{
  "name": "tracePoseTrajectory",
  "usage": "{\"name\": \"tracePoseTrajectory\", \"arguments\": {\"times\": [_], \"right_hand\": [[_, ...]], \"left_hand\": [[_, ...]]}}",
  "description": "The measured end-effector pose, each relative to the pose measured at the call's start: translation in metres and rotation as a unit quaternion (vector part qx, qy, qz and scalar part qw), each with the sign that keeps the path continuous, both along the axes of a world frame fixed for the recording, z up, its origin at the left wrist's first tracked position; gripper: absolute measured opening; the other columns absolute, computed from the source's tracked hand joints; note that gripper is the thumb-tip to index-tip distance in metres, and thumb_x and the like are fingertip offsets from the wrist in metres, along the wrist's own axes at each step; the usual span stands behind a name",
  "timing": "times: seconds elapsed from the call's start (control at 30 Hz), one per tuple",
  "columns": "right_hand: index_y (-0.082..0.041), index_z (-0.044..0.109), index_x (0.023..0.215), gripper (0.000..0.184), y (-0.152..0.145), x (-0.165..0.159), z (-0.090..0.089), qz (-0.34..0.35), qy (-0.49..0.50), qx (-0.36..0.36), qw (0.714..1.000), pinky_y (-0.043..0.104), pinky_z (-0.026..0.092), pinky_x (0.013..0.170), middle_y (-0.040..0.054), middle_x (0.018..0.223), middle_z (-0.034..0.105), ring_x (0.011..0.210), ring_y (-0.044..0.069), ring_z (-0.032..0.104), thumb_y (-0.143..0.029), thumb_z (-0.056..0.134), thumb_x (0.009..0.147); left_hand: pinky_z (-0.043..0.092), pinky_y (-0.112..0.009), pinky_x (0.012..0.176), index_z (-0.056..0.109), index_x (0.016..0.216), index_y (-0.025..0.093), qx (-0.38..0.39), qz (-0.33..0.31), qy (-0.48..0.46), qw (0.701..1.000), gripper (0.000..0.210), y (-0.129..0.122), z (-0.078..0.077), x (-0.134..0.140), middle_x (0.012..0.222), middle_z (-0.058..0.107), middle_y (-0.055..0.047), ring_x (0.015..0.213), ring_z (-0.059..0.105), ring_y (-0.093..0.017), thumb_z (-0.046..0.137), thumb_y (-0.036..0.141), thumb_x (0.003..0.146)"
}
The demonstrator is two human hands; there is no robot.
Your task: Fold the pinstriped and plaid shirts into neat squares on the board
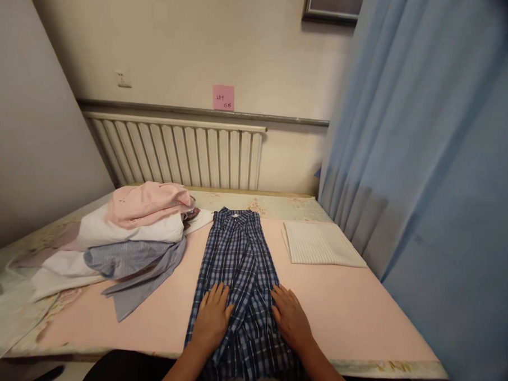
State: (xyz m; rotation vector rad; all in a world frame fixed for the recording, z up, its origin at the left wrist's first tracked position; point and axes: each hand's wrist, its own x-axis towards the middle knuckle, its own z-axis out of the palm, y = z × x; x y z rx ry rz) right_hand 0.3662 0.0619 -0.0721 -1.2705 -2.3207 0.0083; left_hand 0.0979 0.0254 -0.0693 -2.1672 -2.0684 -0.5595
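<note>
A blue and black plaid shirt (245, 257) lies lengthwise on the pink cloth that covers the middle of the table. Its collar points toward the wall, both sides are folded inward, and its lower end hangs over the table's front edge. My left hand (212, 318) rests flat on the shirt's lower left part, fingers stretched out. On the lower right side, my right hand (290, 318) lies with its fingers extended, fingertips at the shirt's edge. Neither hand grips the fabric.
A heap of pink, white and grey-blue clothes (138, 230) sits at the left. To the right lies a folded striped white cloth (323, 244). A blue curtain (399, 135) hangs along the right side. Behind the table are a radiator (180, 153) and the wall.
</note>
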Motion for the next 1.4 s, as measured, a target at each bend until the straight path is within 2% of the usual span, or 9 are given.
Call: {"name": "tracePoseTrajectory", "arguments": {"times": [0.2,0.5,0.63,0.77,0.87,0.93,1.07,1.2,1.4], "right_hand": [[-0.019,0.055,0.132,0.042,0.0,0.001,-0.001,0.002,0.01,-0.006,1.0,0.051,0.033,0.112,0.0082,0.14,0.052,0.135,0.025,0.042,-0.017,0.043,0.091],[-0.017,0.056,0.131,0.041,0.002,0.004,-0.007,0.007,0.016,-0.018,1.0,0.051,0.032,0.113,0.0082,0.14,0.052,0.135,0.025,0.042,-0.02,0.043,0.092],[-0.015,0.061,0.125,0.038,0.008,0.004,-0.007,-0.009,0.038,-0.048,0.998,0.052,0.036,0.11,0.0108,0.134,0.057,0.13,0.027,0.048,-0.02,0.044,0.09],[-0.011,0.059,0.126,0.04,0.009,-0.021,0.012,-0.007,0.058,-0.024,0.998,0.053,0.036,0.11,0.0139,0.134,0.057,0.132,0.029,0.045,-0.02,0.041,0.091],[-0.013,0.056,0.13,0.041,0.0,-0.056,0.028,0.059,0.053,-0.004,0.997,0.051,0.031,0.114,0.0121,0.139,0.052,0.136,0.026,0.039,-0.018,0.04,0.092],[-0.014,0.055,0.132,0.042,-0.007,-0.079,0.032,0.1,0.037,-0.017,0.994,0.049,0.031,0.114,0.0111,0.141,0.05,0.137,0.025,0.037,-0.018,0.043,0.092],[-0.019,0.053,0.134,0.043,-0.019,-0.103,0.024,0.121,-0.004,-0.055,0.991,0.05,0.03,0.114,0.0088,0.144,0.048,0.138,0.025,0.037,-0.023,0.048,0.092],[-0.022,0.05,0.138,0.045,-0.021,-0.102,0.017,0.11,-0.027,-0.059,0.992,0.048,0.028,0.115,0.0057,0.146,0.046,0.139,0.024,0.035,-0.026,0.047,0.093],[-0.022,0.048,0.139,0.049,-0.021,-0.1,0.018,0.125,-0.026,-0.044,0.991,0.049,0.029,0.114,0.007,0.146,0.046,0.138,0.025,0.036,-0.021,0.049,0.09]], "left_hand": [[0.031,-0.048,0.112,0.048,0.138,0.016,-0.003,-0.004,0.028,1.0,0.049,-0.005,-0.002,0.0,0.146,0.047,-0.009,0.138,0.038,-0.026,0.037,0.038,0.095],[0.031,-0.048,0.112,0.048,0.138,0.016,-0.006,-0.002,0.021,1.0,0.049,-0.006,-0.002,0.001,0.147,0.046,-0.01,0.138,0.036,-0.027,0.038,0.037,0.095],[0.031,-0.048,0.112,0.049,0.137,0.014,-0.008,0.002,0.022,1.0,0.048,-0.009,0.004,0.004,0.145,0.048,-0.01,0.137,0.038,-0.027,0.038,0.034,0.095],[0.032,-0.049,0.111,0.049,0.136,0.015,0.002,0.001,0.021,1.0,0.046,-0.013,0.01,0.006,0.144,0.05,-0.01,0.136,0.039,-0.028,0.04,0.033,0.095],[0.033,-0.049,0.111,0.049,0.136,0.015,0.007,0.001,0.018,1.0,0.046,-0.014,0.01,0.007,0.143,0.05,-0.01,0.136,0.04,-0.027,0.041,0.032,0.094],[0.033,-0.048,0.11,0.049,0.136,0.016,0.009,0.002,0.015,1.0,0.045,-0.015,0.009,0.007,0.144,0.05,-0.009,0.136,0.04,-0.027,0.042,0.031,0.094],[0.034,-0.048,0.11,0.051,0.134,0.019,0.02,0.008,0.011,1.0,0.044,-0.014,0.005,0.006,0.142,0.052,-0.008,0.135,0.04,-0.025,0.043,0.031,0.093],[0.035,-0.048,0.11,0.051,0.135,0.019,0.028,0.005,0.015,0.999,0.044,-0.014,0.002,0.005,0.143,0.051,-0.009,0.136,0.04,-0.025,0.042,0.032,0.093],[0.033,-0.052,0.111,0.047,0.138,0.018,-0.004,-0.011,0.015,1.0,0.047,-0.025,0.008,0.001,0.145,0.048,-0.01,0.138,0.037,-0.028,0.043,0.031,0.093]]}}
